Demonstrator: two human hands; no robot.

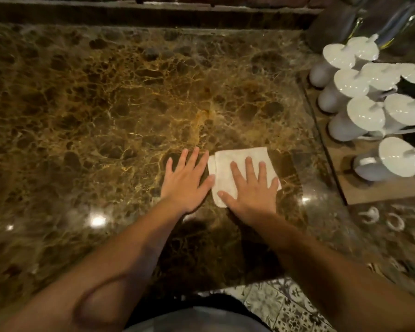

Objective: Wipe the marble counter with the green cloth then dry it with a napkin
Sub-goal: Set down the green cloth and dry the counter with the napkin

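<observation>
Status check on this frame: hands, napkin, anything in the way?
Right hand flat on white napkin, pressing it to marble counter. Left hand flat on bare marble beside it. Green cloth not visible. White cups far right, clear.

Brown, gold-veined marble counter (106, 104), white napkin (228, 164), white cups (367, 116), grey-and-white patterned floor tiles (285, 305)

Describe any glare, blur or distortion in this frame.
Head view: ceiling-light glare spots on the marble counter; the white jugs on the right are smeared and soft; wide-angle stretch bows the forearms; the napkin under the right hand stays readable.
</observation>
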